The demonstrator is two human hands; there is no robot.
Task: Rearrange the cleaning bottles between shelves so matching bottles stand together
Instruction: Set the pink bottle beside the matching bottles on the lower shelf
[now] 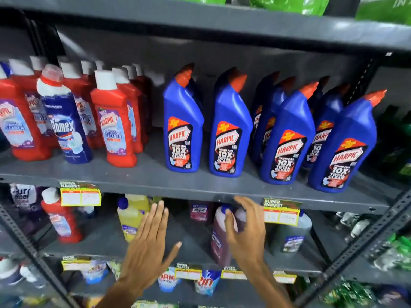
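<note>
On the upper grey shelf point(200, 183), red Harpic bathroom cleaner bottles point(115, 121) stand at the left, with one dark blue Domex bottle point(66, 127) among them. Several blue Harpic bottles point(184, 127) with orange caps fill the right. One shelf down, a lone red Harpic bottle point(60, 216) stands at the left, a yellow bottle point(130, 216) in the middle, and a maroon bottle point(219, 238) with a blue cap to its right. My right hand point(244, 230) curls around the maroon bottle's neck. My left hand point(149, 243) hovers flat with fingers spread in front of the yellow bottle.
Yellow price tags point(80, 196) hang on the shelf edges. A dark bottle point(293, 236) stands right of the maroon one. Detergent pouches point(206, 283) fill the shelf below. Green packs point(382, 10) sit on top. A perforated upright point(364, 243) slants at the right.
</note>
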